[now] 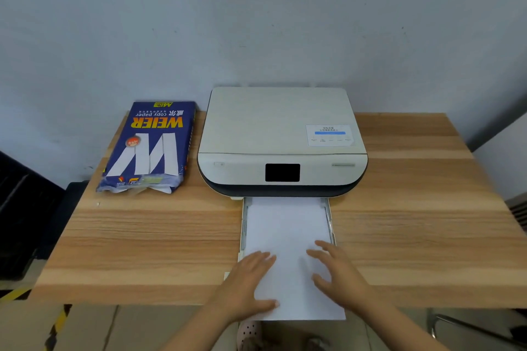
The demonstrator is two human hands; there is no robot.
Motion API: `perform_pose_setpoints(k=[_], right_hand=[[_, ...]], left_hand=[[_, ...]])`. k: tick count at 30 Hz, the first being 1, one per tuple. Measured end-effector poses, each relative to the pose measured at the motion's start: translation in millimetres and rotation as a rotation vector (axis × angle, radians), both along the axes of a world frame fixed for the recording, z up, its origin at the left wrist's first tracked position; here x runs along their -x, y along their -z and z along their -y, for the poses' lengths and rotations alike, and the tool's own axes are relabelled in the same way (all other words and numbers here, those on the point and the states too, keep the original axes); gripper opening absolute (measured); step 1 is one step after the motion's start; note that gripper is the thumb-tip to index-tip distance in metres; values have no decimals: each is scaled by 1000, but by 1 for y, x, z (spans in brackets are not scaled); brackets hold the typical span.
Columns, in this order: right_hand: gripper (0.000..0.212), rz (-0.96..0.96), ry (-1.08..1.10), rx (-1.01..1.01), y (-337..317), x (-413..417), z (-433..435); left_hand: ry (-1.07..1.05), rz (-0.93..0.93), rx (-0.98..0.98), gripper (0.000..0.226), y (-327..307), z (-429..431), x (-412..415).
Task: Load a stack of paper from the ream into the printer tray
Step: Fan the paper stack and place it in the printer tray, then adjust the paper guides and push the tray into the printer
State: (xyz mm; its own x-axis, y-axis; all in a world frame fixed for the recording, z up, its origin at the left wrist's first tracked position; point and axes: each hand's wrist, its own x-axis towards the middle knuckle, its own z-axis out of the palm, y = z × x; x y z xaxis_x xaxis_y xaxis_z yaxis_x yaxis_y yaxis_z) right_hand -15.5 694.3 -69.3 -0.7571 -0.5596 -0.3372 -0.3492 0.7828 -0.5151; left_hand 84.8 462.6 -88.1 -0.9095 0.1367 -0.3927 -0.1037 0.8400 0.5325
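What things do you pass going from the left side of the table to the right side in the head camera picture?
Blue ream of copy paper → left hand → white paper stack in the printer tray → right hand → bare wooden table. The printer overlaps several of these, so it is left out.

Both forearms reach forward, bare. The left hand (pixel 251 279) lies palm-down, fingers spread. The right hand (pixel 336 271) lies likewise, flat and open.

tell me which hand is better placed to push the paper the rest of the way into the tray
Left, though only narrowly. The left hand has its thumb hooked at the near edge of the paper stack, so it can push toward the printer. The right hand lies flat on top.
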Motion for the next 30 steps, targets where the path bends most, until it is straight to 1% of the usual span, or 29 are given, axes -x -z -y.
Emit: perform_pose_setpoints(k=[3, 5, 7, 9, 11, 14, 18, 25, 30], right_hand=[[69, 19, -232, -92, 4, -18, -10], [83, 51, -292, -154, 8, -25, -15], [91, 71, -318, -194, 10, -27, -16], [89, 46, -342, -216, 11, -28, -16], [83, 17, -353, -224, 11, -27, -16], [79, 20, -351, -223, 10, -25, -16], [77, 32, -317, -216, 8, -16, -15], [75, 32, -213, -205, 2, 3, -5], [73, 27, -207, -220, 2, 9, -2]], left_hand=[[157, 88, 68, 103, 0, -10, -14], [189, 111, 96, 104, 2, -14, -17], [199, 99, 130, 102, 5, -15, -18], [206, 66, 167, 98, 8, -15, -18], [205, 45, 191, 93, 10, -16, -18], [204, 40, 211, 88, 11, -16, -16], [187, 47, 215, 82, 7, -13, -9], [103, 4, 211, 70, -1, -6, 10], [76, 1, 223, 67, -1, -4, 15]])
